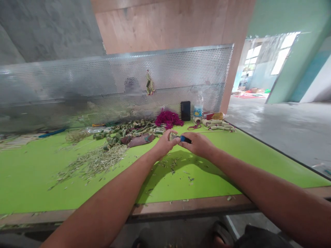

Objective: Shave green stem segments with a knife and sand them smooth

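Note:
Above the green tabletop [222,172], both my hands meet at the middle. My left hand [164,144] is closed around a short pale-green bamboo piece [172,136], whose end shows between thumb and fingers. My right hand [200,144] grips a tool with a blue-and-black handle [185,139]. The tool's tip is at the bamboo piece, and its working end is too small to make out. Under the hands lie scattered shavings [172,165]. Just left of my left hand is a heap of short green bamboo pieces [113,137].
Behind the heap lie magenta strings [168,119]. A black phone [185,111] and a plastic bottle [198,108] stand against the perforated metal screen [176,75]. Strung bamboo pieces [218,124] lie at right; another string [149,84] hangs on the screen. More shavings [98,162] spread left.

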A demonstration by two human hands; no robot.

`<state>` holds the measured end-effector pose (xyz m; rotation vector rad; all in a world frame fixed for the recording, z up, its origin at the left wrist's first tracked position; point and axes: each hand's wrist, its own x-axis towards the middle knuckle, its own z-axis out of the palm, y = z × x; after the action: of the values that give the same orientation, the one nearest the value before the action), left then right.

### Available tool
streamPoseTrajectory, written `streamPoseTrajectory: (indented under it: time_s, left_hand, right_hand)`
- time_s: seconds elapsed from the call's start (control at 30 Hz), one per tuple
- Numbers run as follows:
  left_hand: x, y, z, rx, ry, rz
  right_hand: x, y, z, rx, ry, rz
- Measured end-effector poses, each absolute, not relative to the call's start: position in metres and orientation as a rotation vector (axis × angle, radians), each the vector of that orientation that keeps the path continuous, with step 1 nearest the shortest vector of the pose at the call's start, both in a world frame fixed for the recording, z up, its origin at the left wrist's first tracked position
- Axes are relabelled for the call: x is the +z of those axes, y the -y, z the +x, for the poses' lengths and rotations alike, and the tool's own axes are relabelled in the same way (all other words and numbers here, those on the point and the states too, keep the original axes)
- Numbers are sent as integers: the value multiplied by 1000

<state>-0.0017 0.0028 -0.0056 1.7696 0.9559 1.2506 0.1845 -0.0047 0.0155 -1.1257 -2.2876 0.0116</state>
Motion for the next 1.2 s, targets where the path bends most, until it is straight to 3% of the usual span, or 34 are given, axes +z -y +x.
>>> streamPoseTrajectory:
  time_s: [0.2, 0.63, 0.83, 1.2]
  left_hand:
    - [4, -1, -2, 1367, -1033, 2016]
    - [5, 3, 4, 1458, -1020, 1967]
    - [0, 0, 8, 1587, -1076, 1832]
    - [-7, -4, 3, 1386, -750, 1673]
  right_hand:
    - [16, 6, 185, 71, 2285, -1056]
    - [12, 16, 181, -15, 2181, -1073]
    - [11, 14, 174, 139, 2055, -1129]
    - [15, 9, 181, 171, 2180, -994]
